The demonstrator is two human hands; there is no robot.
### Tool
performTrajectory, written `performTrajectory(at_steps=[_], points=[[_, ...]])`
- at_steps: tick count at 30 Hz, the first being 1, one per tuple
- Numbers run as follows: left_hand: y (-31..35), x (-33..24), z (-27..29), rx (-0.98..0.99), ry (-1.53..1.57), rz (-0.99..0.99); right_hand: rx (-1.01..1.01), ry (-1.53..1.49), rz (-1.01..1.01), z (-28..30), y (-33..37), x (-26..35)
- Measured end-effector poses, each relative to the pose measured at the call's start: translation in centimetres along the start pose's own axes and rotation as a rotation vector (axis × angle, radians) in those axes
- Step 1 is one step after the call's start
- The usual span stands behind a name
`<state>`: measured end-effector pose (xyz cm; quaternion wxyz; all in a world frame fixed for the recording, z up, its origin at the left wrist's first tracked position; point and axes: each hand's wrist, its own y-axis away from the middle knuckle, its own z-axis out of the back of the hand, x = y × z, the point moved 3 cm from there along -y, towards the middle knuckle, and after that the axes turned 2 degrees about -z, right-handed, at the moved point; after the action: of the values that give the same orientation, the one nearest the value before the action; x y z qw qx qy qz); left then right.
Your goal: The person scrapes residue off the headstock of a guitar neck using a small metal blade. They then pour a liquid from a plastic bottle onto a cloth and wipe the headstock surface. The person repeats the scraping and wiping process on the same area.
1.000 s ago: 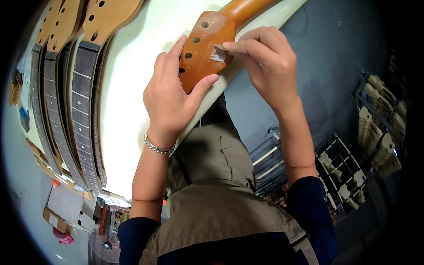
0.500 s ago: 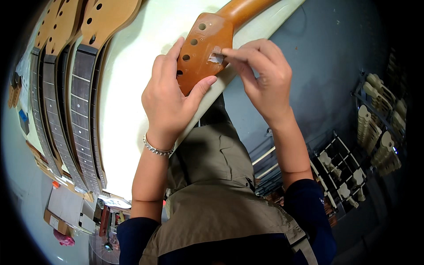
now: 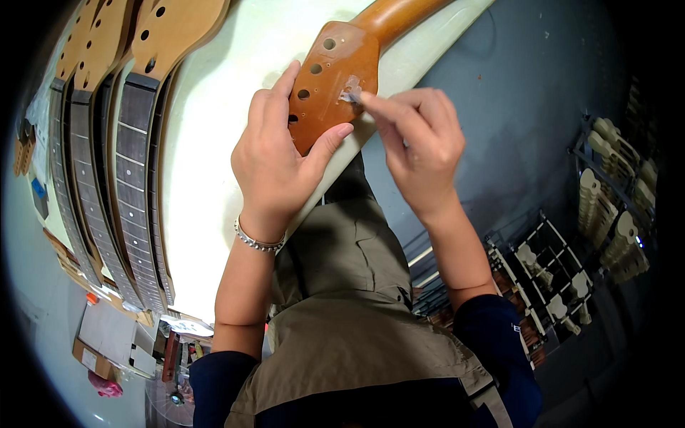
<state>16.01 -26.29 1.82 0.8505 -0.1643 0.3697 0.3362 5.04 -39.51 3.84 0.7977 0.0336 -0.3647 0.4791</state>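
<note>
A glossy brown guitar neck (image 3: 397,20) lies over the edge of the pale worktable, its headstock (image 3: 322,107) toward me with a row of round holes. My left hand (image 3: 275,160) clasps the headstock, fingers along the left edge and thumb across the near end. On the headstock's right side is a small crumpled patch of thin pale film (image 3: 349,91), partly lifted. My right hand (image 3: 421,139) is closed, index finger and thumb pinched at the film's lower right edge. The fingertips hide part of it.
Several guitar necks with dark fretboards (image 3: 135,153) stand side by side on the left of the worktable (image 3: 207,143). Racks of pale parts (image 3: 556,278) stand on the floor at the right. A cardboard box (image 3: 89,357) sits at lower left.
My right hand has moved slightly down and toward me, and the film looks more crumpled. The headstock and my left hand have shifted a touch to the right.
</note>
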Motion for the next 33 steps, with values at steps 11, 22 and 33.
performTrajectory(at_steps=[11, 22, 33], points=[[0.0, 0.1, -0.1, 0.003, 0.011, -0.003, 0.029, -0.014, -0.078, -0.3, 1.4, 1.1], [-0.2, -0.1, 0.1, 0.027, 0.034, 0.011, 0.044, -0.723, -0.807, -0.3, 2.5, -0.1], [-1.0, -2.2, 2.2, 0.026, -0.02, -0.118, 0.121, -1.274, -1.181, -0.3, 3.6, -0.3]])
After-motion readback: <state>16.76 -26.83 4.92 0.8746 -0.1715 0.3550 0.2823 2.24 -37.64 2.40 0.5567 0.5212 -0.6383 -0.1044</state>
